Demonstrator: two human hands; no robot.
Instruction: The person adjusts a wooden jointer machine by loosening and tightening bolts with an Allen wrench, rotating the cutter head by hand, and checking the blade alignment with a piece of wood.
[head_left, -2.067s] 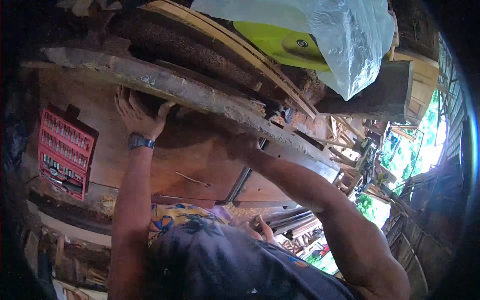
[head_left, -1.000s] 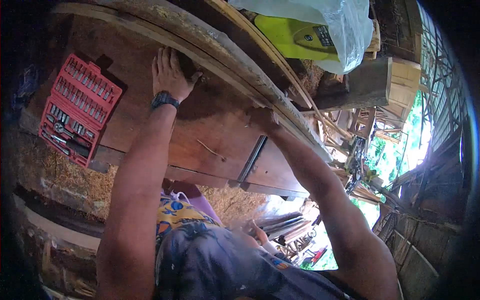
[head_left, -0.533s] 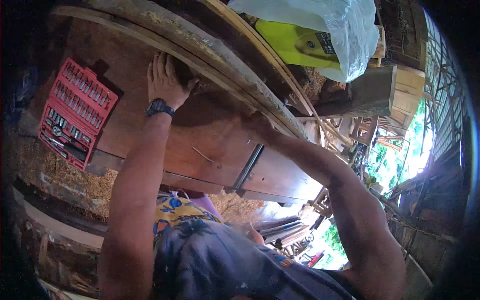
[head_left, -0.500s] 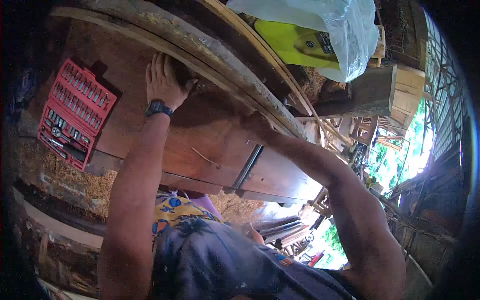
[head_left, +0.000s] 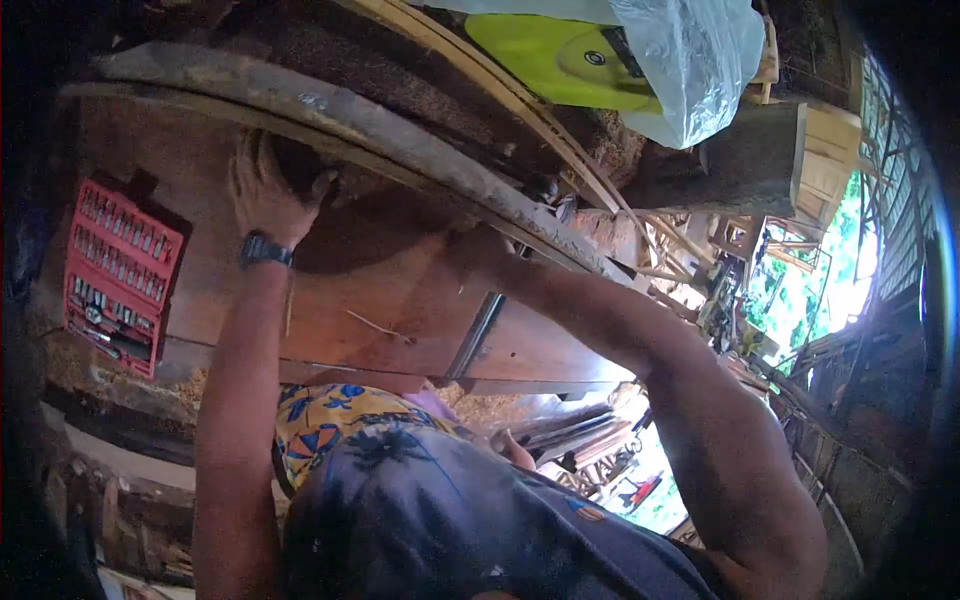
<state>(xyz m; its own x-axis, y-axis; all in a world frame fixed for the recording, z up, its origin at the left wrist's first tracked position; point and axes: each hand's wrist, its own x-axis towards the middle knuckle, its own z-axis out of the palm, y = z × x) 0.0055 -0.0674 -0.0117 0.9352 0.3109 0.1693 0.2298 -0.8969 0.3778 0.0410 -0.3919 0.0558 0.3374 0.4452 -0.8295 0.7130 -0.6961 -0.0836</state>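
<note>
My left hand [head_left: 272, 200], with a dark watch on the wrist, lies on a reddish-brown wooden board [head_left: 330, 270]. Its fingers point toward a long, rough-edged beam [head_left: 330, 115], and the thumb stands apart. Farther along the board, my right hand [head_left: 472, 258] rests in shadow near the same beam; its fingers are too dark to make out. A red socket set case [head_left: 120, 275], opened to show rows of metal sockets and a ratchet, lies to the left of my left hand. Between my forearms, a thin stick [head_left: 380, 326] lies on the board.
Beyond the beam sit a yellow-green object [head_left: 560, 65] and a translucent plastic bag [head_left: 690, 70]. Long thin wood strips [head_left: 530, 95] run beside them. A dark strip [head_left: 478, 335] crosses the board. Sawdust and stacked timber [head_left: 575, 435] lie around the near side.
The view has shifted and tilted, so the board and socket set case appear lower and farther left. My left hand stays on the board, and my right hand remains in shadow near the beam.
</note>
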